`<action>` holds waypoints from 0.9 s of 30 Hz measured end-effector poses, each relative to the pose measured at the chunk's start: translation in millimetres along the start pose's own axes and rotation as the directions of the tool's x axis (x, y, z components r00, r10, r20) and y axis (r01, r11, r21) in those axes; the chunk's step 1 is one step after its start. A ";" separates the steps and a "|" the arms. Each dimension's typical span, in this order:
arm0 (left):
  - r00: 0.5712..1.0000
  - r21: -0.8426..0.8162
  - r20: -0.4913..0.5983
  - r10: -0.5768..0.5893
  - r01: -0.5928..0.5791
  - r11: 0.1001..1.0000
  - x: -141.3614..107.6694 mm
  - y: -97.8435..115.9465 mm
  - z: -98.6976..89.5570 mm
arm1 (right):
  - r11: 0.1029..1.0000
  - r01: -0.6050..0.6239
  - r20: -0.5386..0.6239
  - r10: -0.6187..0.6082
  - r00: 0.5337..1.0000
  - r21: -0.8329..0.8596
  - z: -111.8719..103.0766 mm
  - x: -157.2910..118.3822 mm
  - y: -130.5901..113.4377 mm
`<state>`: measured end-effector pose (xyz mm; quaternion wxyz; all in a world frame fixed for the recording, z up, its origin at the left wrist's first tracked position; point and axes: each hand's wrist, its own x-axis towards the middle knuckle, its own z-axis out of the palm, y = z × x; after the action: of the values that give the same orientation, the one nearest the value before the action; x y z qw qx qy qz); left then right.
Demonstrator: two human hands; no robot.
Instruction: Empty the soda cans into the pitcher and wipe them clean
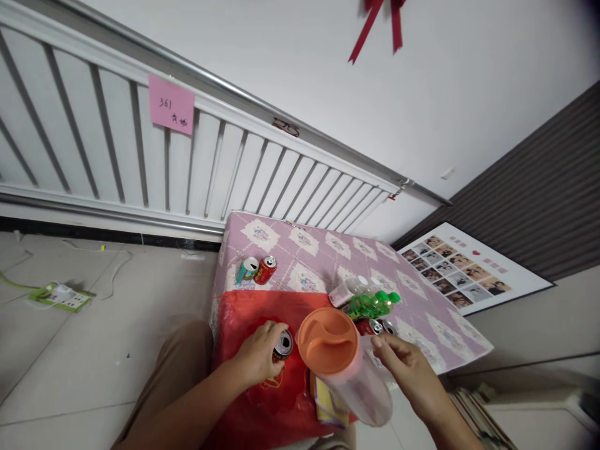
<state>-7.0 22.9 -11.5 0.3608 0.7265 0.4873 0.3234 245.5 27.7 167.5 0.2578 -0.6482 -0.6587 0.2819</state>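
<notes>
My left hand [260, 350] is closed round the side of a dark drink can [284, 343], whose opened top faces up. That can is over the red cloth [272, 302] on the table. In my right hand [404, 370] is the handle of a clear plastic pitcher [365, 390] with an orange lid [328, 340]. The pitcher is tilted, its lid toward the left hand, and its body looks translucent. A folded yellow cloth [328, 403] lies partly hidden under the pitcher. Beyond the pitcher, a red can [368, 327] shows in part.
A teal can [247, 270] and a red-gold can [265, 270] stand at the table's far left. Plastic bottles with green parts [370, 305] cluster to the right on the patterned tablecloth [337, 245]. Behind runs a white radiator [267, 175]; a power strip [62, 296] lies on the floor.
</notes>
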 end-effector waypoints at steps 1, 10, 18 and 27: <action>1.000 0.000 0.000 0.002 -0.002 1.000 0.2 -0.7 0.4 | 1.000 0.009 0.008 -0.008 1.000 -0.027 0.7 0.3 1.2; 1.000 0.014 0.006 -0.005 0.005 1.000 -0.2 -1.6 -0.2 | 0.973 0.128 0.040 -0.122 0.992 -0.192 6.6 1.0 -1.3; 1.000 0.027 0.030 -0.007 0.006 1.000 0.4 -1.5 -1.3 | 0.942 0.179 0.009 -0.184 0.983 -0.285 12.8 -1.1 -16.0; 0.999 0.030 0.038 -0.017 0.015 0.999 0.9 -0.7 -3.0 | 0.906 0.238 0.033 -0.242 0.970 -0.350 16.0 3.0 -27.1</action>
<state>-9.5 24.5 -10.4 0.3619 0.7340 0.4907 0.2991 215.0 30.1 175.3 0.1742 -0.5997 -0.7714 0.1222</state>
